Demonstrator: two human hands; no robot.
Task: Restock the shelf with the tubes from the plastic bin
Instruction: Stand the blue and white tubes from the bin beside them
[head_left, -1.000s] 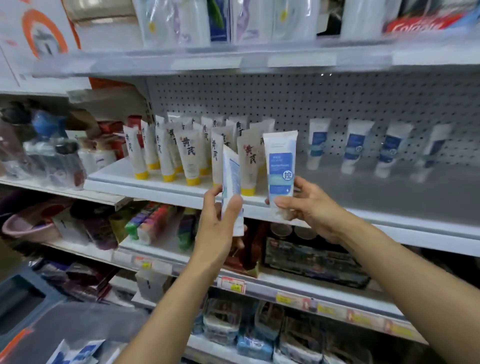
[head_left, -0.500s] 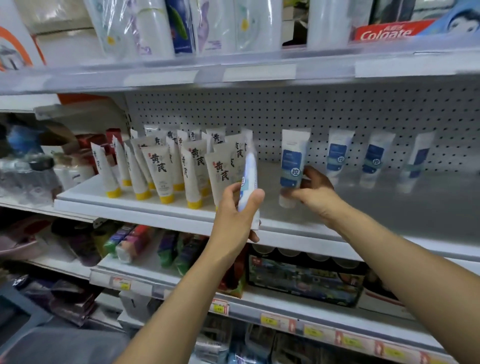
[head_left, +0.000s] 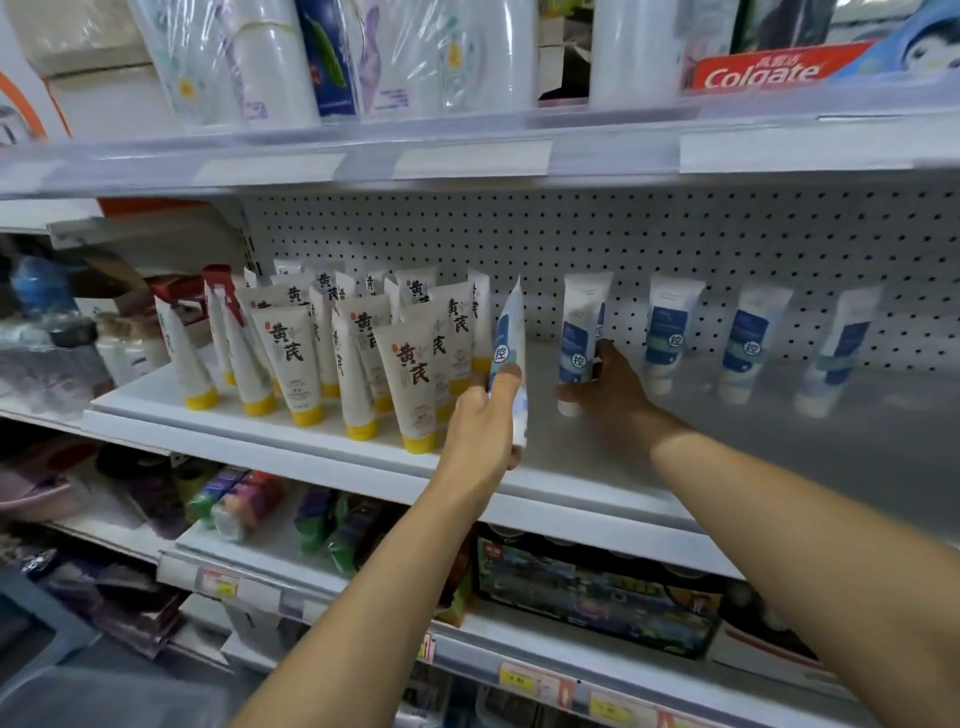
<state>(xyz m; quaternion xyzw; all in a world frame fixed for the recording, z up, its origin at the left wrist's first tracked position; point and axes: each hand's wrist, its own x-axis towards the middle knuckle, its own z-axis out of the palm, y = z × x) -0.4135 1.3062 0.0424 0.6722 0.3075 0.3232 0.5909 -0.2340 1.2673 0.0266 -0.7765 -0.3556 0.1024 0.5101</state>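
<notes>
While both hands reach to the middle shelf (head_left: 571, 470), five blue-and-white tubes (head_left: 748, 343) can be counted. One held tube (head_left: 511, 353), cap down at frame centre, is pinched between thumb and fingers of the left hand (head_left: 480, 426), just right of the yellow-capped tubes (head_left: 291, 358). These number more than a dozen, and the rear ones are partly hidden. A second tube (head_left: 579, 338) stands cap down on the shelf, gripped low by the right hand (head_left: 615, 387) with its fingers curled round it. Three further tubes (head_left: 670, 332) stand apart along the pegboard (head_left: 675, 239) at right. At lower left, the plastic bin (head_left: 78, 696) is blurred, and its contents cannot be told.
</notes>
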